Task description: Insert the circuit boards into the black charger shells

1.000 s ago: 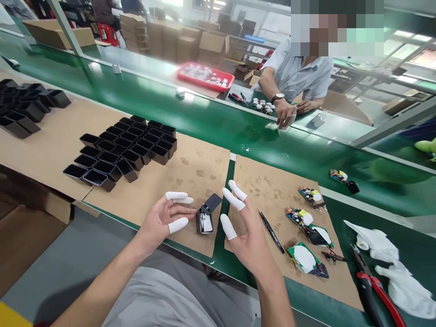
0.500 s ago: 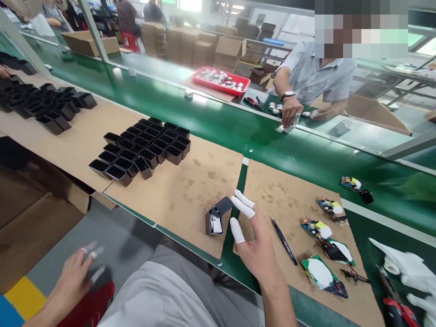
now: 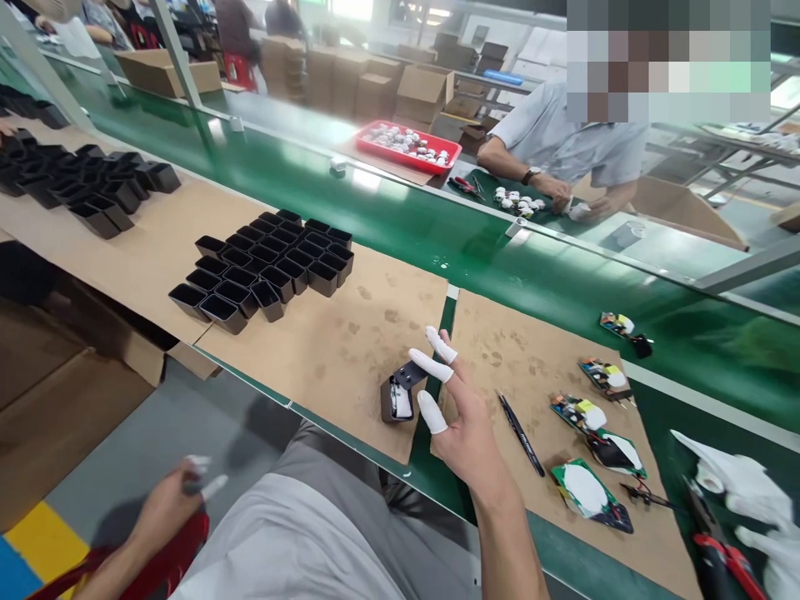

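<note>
A small black plastic case (image 3: 388, 405) stands on the cardboard with a white-covered part inside. Its black lid (image 3: 409, 375) is tilted up at the far side, over part of the opening. My right hand (image 3: 468, 425), wearing white finger cots, is beside the case with thumb and fingers apart. The index fingertip appears to touch the lid, and the thumb is just right of the case. Below the table edge, my left hand (image 3: 168, 504) hangs above the red stool (image 3: 168, 562), holding nothing visible. Its fingers, some in white cots, are apart and slightly blurred.
Black tweezers (image 3: 522, 435) lie right of my right hand, beside several circuit boards (image 3: 584, 489). Red-handled pliers (image 3: 718, 542) and white cloth are at far right. Open black cases (image 3: 268, 258) stand in a cluster at left. A co-worker (image 3: 575, 158) sits opposite, near a red tray (image 3: 451, 157).
My right index finger has moved left onto the lid, which has tilted. My left hand has shifted right. The co-worker's hand has drawn back from the belt, and a board there has moved left.
</note>
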A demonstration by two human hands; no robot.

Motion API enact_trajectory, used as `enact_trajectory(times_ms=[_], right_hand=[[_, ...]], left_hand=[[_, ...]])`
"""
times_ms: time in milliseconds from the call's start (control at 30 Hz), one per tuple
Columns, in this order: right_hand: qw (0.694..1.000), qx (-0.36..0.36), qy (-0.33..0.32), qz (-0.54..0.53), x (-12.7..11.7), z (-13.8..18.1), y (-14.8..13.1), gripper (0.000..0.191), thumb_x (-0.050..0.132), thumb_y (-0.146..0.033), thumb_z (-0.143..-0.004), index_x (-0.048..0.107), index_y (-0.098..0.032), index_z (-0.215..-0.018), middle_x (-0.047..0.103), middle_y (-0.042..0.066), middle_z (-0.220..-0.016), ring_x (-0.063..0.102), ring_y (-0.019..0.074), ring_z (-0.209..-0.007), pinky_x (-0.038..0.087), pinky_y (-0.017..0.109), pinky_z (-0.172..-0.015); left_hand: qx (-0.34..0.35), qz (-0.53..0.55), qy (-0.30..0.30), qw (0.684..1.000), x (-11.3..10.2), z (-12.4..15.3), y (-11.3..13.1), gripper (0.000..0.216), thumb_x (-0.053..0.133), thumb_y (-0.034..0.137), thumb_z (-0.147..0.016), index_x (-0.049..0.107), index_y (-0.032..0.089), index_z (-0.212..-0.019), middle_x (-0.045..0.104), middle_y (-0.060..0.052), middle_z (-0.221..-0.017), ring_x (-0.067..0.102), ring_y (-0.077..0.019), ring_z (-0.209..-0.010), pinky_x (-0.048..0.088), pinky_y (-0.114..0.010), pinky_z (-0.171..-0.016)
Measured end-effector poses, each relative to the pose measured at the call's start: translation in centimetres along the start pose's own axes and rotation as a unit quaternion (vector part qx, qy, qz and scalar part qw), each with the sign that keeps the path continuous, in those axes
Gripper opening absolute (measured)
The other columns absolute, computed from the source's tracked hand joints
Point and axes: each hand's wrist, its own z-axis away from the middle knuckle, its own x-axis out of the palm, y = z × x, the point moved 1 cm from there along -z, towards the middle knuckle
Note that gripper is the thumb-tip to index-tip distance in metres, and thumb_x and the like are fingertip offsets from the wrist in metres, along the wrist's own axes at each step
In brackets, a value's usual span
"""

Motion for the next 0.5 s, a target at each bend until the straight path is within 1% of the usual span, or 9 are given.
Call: enact_trajectory(times_ms=[67, 100, 133, 200, 233, 267, 333, 400, 500], right_hand=[[0.999, 0.015, -0.026, -0.031, 0.0, -0.2, 0.1, 0.046, 0.064, -0.023, -0.112, 0.070, -0.033, -0.156, 0.069, 0.013, -0.164, 0.059, 0.0318, -0.161, 0.049, 0.063, -0.134], [0.998, 0.023, -0.029, -0.047, -0.1, -0.3, 0.1, 0.041, 0.065, -0.026, -0.113, 0.073, -0.032, -0.152, 0.074, 0.013, -0.157, 0.066, 0.0307, -0.153, 0.054, 0.059, -0.130], [0.997, 0.030, -0.024, -0.061, -0.1, -0.3, 0.1, 0.036, 0.066, -0.028, -0.113, 0.076, -0.032, -0.147, 0.077, 0.012, -0.150, 0.073, 0.0296, -0.144, 0.060, 0.055, -0.125], [0.996, 0.041, 0.007, -0.073, -0.1, -0.1, -0.1, 0.027, 0.071, -0.031, -0.112, 0.082, -0.030, -0.137, 0.082, 0.011, -0.137, 0.080, 0.0278, -0.127, 0.067, 0.048, -0.113], [0.996, 0.041, 0.028, -0.072, -0.2, 0.1, -0.3, 0.024, 0.074, -0.031, -0.110, 0.084, -0.030, -0.132, 0.084, 0.010, -0.131, 0.081, 0.0271, -0.121, 0.069, 0.046, -0.108], [0.996, 0.038, 0.048, -0.067, -0.1, 0.3, -0.5, 0.021, 0.076, -0.030, -0.109, 0.085, -0.030, -0.128, 0.085, 0.009, -0.126, 0.082, 0.0268, -0.116, 0.070, 0.044, -0.104], [0.995, 0.032, 0.080, -0.052, 0.0, 1.0, -1.1, 0.020, 0.079, -0.027, -0.107, 0.086, -0.031, -0.125, 0.086, 0.008, -0.124, 0.082, 0.0272, -0.114, 0.070, 0.044, -0.103], [0.994, 0.035, 0.094, -0.029, 0.3, 1.7, -1.8, 0.027, 0.082, -0.026, -0.105, 0.085, -0.031, -0.131, 0.085, 0.009, -0.128, 0.082, 0.0282, -0.118, 0.070, 0.046, -0.106], [0.994, 0.032, 0.104, 0.008, 1.1, 2.9, -2.7, 0.036, 0.081, -0.021, -0.105, 0.080, -0.030, -0.141, 0.082, 0.011, -0.137, 0.080, 0.0282, -0.127, 0.069, 0.045, -0.110]], left_hand=[[0.067, 0.013, -0.091, 0.993, 1.3, -1.5, 0.7, 0.039, 0.090, 0.060, -0.084, 0.075, 0.026, -0.071, 0.076, -0.002, -0.068, 0.078, -0.0278, -0.069, 0.067, -0.034, -0.064], [0.138, 0.016, -0.148, 0.979, 2.0, -2.1, 1.7, 0.034, 0.088, 0.055, -0.086, 0.076, 0.026, -0.071, 0.078, -0.004, -0.070, 0.079, -0.0281, -0.070, 0.067, -0.034, -0.066], [0.191, 0.026, -0.174, 0.966, 2.5, -2.5, 3.1, 0.028, 0.088, 0.049, -0.087, 0.078, 0.027, -0.073, 0.079, -0.004, -0.071, 0.079, -0.0265, -0.070, 0.067, -0.034, -0.068], [0.303, 0.056, -0.160, 0.938, 3.4, -3.2, 6.8, 0.007, 0.083, 0.035, -0.093, 0.083, 0.029, -0.089, 0.078, -0.002, -0.075, 0.074, -0.0213, -0.066, 0.063, -0.030, -0.065], [0.360, 0.074, -0.128, 0.921, 3.9, -3.5, 8.9, 0.008, 0.085, 0.030, -0.093, 0.083, 0.028, -0.101, 0.079, -0.003, -0.081, 0.075, -0.0212, -0.071, 0.064, -0.030, -0.068], [0.384, 0.075, -0.109, 0.914, 4.6, -3.9, 11.0, 0.021, 0.088, 0.029, -0.093, 0.082, 0.027, -0.113, 0.083, -0.006, -0.093, 0.079, -0.0228, -0.081, 0.067, -0.033, -0.076], [0.374, 0.040, -0.109, 0.920, 6.3, -5.0, 14.8, 0.052, 0.093, 0.033, -0.091, 0.073, 0.025, -0.138, 0.084, -0.014, -0.126, 0.083, -0.0314, -0.112, 0.070, -0.044, -0.098], [0.357, 0.016, -0.161, 0.920, 8.2, -6.3, 17.5, 0.081, 0.099, 0.038, -0.084, 0.063, 0.022, -0.154, 0.076, -0.020, -0.148, 0.077, -0.0401, -0.136, 0.068, -0.053, -0.110], [0.316, 0.028, -0.250, 0.915, 10.6, -7.8, 19.5, 0.082, 0.094, 0.031, -0.089, 0.055, 0.025, -0.161, 0.071, -0.017, -0.158, 0.070, -0.0404, -0.148, 0.062, -0.057, -0.121]])
